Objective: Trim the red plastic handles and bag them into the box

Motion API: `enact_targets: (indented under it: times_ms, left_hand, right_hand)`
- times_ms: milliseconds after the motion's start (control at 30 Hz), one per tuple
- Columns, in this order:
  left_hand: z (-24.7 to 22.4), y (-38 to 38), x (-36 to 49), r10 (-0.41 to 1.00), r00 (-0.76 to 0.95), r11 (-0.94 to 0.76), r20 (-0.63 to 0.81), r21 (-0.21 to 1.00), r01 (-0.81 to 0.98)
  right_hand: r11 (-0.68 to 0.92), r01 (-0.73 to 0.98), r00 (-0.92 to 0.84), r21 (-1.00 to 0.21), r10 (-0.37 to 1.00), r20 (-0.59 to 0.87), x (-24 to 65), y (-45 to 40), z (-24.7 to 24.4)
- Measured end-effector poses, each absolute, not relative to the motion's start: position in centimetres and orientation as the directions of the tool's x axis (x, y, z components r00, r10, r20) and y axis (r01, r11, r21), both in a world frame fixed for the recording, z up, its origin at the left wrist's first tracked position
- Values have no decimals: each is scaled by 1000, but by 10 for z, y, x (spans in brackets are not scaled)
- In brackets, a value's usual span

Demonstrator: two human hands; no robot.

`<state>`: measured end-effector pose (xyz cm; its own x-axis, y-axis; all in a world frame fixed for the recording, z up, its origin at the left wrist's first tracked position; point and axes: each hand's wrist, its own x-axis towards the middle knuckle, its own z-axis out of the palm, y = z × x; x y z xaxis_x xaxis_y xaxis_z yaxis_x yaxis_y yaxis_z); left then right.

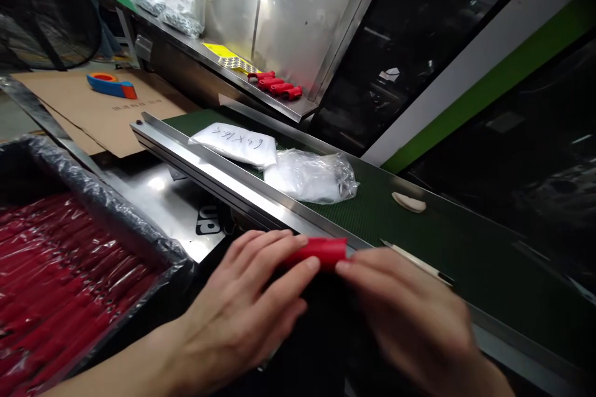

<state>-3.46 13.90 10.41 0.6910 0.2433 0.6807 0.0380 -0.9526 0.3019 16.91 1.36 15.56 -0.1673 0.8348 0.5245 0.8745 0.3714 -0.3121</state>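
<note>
My left hand (pixel 242 298) is closed around a red tube-like plastic part (pixel 328 253), its thumb and fingers pressing from both sides. At the part's right end is my right hand (pixel 414 307), blurred, with its fingers curled together. Whatever those right fingers pinch is mostly hidden; only a small greyish bit shows beside the red end. Just beyond the right hand, a slim pale-handled tool with a pointed tip (pixel 414 260) lies along the belt's edge.
A green conveyor belt (pixel 465 248) with a metal rail bears clear plastic bags (pixel 311 177), a labelled white packet (pixel 237 142) and a cream curved piece (pixel 408 202). Left stands a lined box of wrapped red parts (pixel 60 279). A tape dispenser (pixel 112 85) lies on cardboard; red parts (pixel 279 85) sit on a shelf.
</note>
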Motion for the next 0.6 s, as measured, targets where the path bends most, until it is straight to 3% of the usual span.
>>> enact_targets:
  times_ms: [33,133,233,367,500,600]
  left_hand:
    - [108,136,-29,242,733,-937,636,348,7]
    - [103,130,-36,353,826,-767,439,642,-14]
    - [83,126,-59,587,767,-546,261,826,137]
    - [52,117,-84,780,625,-227,-30,917,327]
    - [30,105,-95,829,509,29,-230,928,372]
    - [20,99,-102,823,512,31,-247,919,393]
  right_hand:
    - [437,830,-221,-346,828,516,157,13,154]
    - [571,723,-339,-390,784,520,146,19,146]
    - [484,799,-313,-356,842,440,175,42,137]
    - [153,946,-54,-284,943,327,238,96,115]
    - [52,968,-19,-244,990,138,265,151,87]
    - [17,981,-10,-196,999,35,264,176,75]
